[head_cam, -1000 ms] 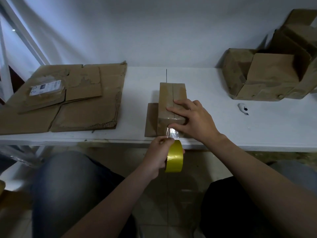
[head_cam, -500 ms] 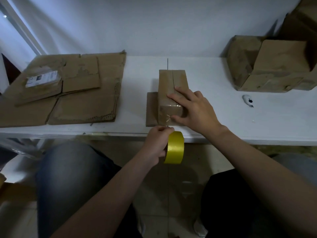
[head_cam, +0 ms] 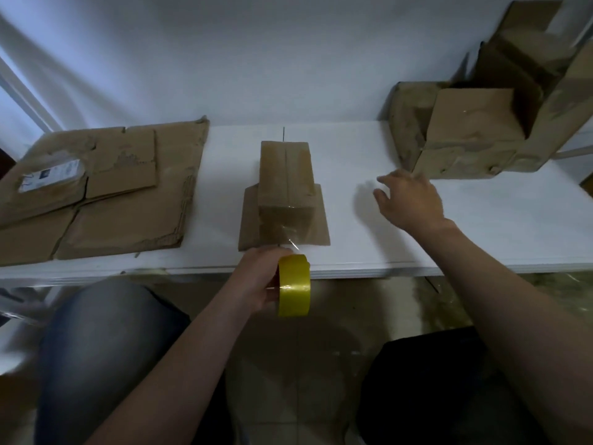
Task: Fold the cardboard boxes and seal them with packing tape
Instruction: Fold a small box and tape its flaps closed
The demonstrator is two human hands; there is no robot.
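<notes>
Here, left hand (head_cam: pixel 256 277) gripping tape roll (head_cam: pixel 293 285), right hand (head_cam: pixel 410 200) splayed, taped box (head_cam: pixel 285 178) closed.

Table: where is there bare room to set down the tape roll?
Widest bare patch: table in front of the folded boxes, right of the right hand. A narrow strip lies between the flat cardboard and the taped box. The left end is crowded. The left hand holds the tape roll.
</notes>
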